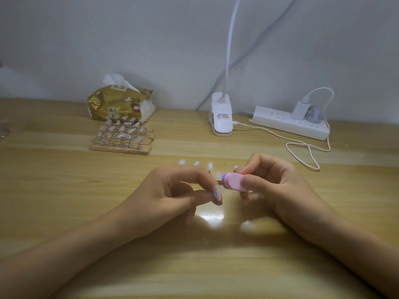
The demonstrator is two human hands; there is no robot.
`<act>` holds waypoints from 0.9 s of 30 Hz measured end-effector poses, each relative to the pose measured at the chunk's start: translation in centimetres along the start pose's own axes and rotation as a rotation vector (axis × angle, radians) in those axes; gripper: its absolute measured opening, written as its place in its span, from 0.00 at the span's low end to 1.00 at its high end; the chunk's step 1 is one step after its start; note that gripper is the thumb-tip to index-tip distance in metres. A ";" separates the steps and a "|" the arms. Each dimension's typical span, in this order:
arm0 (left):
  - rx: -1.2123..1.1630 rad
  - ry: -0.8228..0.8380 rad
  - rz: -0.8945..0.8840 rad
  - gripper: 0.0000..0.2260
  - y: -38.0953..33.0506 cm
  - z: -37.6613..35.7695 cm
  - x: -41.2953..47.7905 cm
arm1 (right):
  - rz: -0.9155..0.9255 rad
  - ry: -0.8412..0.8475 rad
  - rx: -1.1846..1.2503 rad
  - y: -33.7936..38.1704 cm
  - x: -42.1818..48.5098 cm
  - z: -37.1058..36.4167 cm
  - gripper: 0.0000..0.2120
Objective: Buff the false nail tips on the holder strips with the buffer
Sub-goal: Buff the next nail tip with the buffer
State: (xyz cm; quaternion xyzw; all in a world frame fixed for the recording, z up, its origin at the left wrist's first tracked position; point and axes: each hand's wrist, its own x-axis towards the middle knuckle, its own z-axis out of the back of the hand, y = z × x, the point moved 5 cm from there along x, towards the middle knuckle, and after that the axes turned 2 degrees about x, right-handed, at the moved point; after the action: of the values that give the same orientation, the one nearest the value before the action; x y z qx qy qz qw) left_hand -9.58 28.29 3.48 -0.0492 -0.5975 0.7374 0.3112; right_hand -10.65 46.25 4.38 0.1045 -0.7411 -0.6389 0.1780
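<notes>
My left hand grips a wooden holder strip just above the table, its fingers curled round it and hiding most of it. Several clear false nail tips stand up from the strip beyond my fingers. My right hand pinches a pink buffer block with a purple end between thumb and fingers. The buffer's end lies against a nail tip at the strip's right part.
A stack of more holder strips with nail tips lies at the back left, in front of a gold tissue pack. A white clip lamp, a power strip and a looping white cable lie at the back right.
</notes>
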 end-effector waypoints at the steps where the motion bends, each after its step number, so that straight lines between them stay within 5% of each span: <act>1: 0.002 0.008 -0.004 0.04 0.0 0.0 0.0 | 0.008 0.030 0.012 0.1 -0.1 -0.3 0.08; 4: 0.035 0.008 -0.013 0.05 0.1 0.0 0.1 | 0.013 0.122 -0.039 -0.1 -0.2 -1.5 0.08; 8: 0.002 -0.003 0.003 0.02 0.1 0.1 0.1 | -0.003 -0.029 -0.036 0.1 0.1 -0.1 0.10; 12: 0.051 0.003 -0.005 0.05 0.2 0.1 0.2 | 0.011 0.101 -0.038 0.0 -0.3 -1.8 0.09; 16: 0.035 0.000 -0.010 0.02 0.1 0.0 0.1 | 0.012 -0.062 -0.029 0.4 0.0 0.0 0.09; 19: 0.035 0.011 -0.019 0.04 0.1 -0.1 0.2 | 0.032 0.067 -0.021 0.2 -0.3 -1.4 0.10; 24: 0.021 -0.009 -0.011 0.01 0.2 0.1 0.2 | 0.048 -0.126 -0.015 0.3 0.1 0.4 0.09; 27: 0.045 -0.015 -0.016 0.03 0.2 0.1 0.2 | 0.028 0.042 -0.019 0.0 -0.1 -1.3 0.09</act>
State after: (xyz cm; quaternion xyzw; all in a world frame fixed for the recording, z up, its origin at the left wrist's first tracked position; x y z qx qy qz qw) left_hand -9.84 28.29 3.39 -0.0321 -0.5834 0.7485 0.3136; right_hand -10.05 45.14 4.49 0.1059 -0.7324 -0.6410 0.2035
